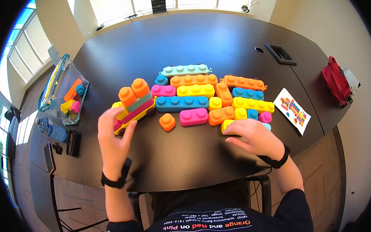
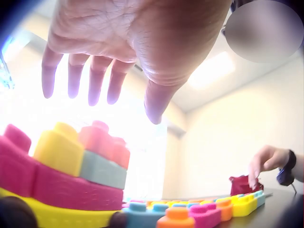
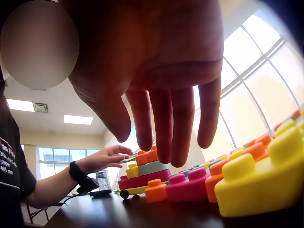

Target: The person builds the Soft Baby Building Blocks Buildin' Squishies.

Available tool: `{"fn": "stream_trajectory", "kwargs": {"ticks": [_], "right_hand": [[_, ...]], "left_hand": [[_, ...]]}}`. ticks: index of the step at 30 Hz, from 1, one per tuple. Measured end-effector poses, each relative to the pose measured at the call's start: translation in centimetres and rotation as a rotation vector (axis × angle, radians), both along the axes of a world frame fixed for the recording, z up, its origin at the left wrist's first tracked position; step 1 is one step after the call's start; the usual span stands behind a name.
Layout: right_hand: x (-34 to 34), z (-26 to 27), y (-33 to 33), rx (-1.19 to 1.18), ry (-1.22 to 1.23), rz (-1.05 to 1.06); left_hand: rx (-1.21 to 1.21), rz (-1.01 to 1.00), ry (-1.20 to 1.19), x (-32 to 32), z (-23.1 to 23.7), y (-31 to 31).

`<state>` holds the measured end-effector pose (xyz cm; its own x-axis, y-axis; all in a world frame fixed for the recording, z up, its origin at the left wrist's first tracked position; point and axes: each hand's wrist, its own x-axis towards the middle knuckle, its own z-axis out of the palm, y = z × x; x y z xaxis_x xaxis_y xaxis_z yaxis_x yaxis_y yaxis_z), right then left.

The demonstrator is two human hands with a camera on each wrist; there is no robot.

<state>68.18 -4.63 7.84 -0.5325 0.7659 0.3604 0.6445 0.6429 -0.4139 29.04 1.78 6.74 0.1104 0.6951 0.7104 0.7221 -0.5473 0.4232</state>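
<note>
My left hand (image 1: pixel 112 134) is held just behind a wheeled block car, fingers extended and nothing in them. On the car's yellow wheeled base (image 2: pixel 71 217) sit magenta bricks (image 2: pixel 78 185), a small yellow brick (image 2: pixel 59 151) and a grey-green brick (image 2: pixel 104 169) topped by orange bricks (image 1: pixel 140 88). My right hand (image 1: pixel 258 136) hovers over the near right of the loose bricks, palm down with loose fingers. A yellow brick (image 3: pixel 259 173) lies close to its fingertips and is partly hidden by the hand in the head view. Between the hands lie an orange one-stud brick (image 1: pixel 167 122) and a magenta brick (image 1: pixel 194 117).
Loose bricks, including a long blue one (image 1: pixel 182 103), and a light teal wheeled base (image 1: pixel 185 70) spread across the middle. A printed picture card (image 1: pixel 292 111) and red bag (image 1: pixel 334 81) lie right. At left stand a clear zip bag (image 1: pixel 53 107) of bricks and a water bottle (image 1: pixel 52 129).
</note>
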Motion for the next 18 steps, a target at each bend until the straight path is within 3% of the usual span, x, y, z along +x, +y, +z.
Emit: {"fn": "stream_trajectory", "kwargs": {"ticks": [8, 18], "right_hand": [[2.7, 4.3, 3.3, 0.081, -0.100, -0.146], [4.7, 7.7, 10.0, -0.004, -0.087, -0.236]], "left_hand": [[-0.092, -0.038, -0.197, 2.6, -0.2, -3.5], [-0.110, -0.087, -0.177, 3.2, -0.8, -3.8]]}}
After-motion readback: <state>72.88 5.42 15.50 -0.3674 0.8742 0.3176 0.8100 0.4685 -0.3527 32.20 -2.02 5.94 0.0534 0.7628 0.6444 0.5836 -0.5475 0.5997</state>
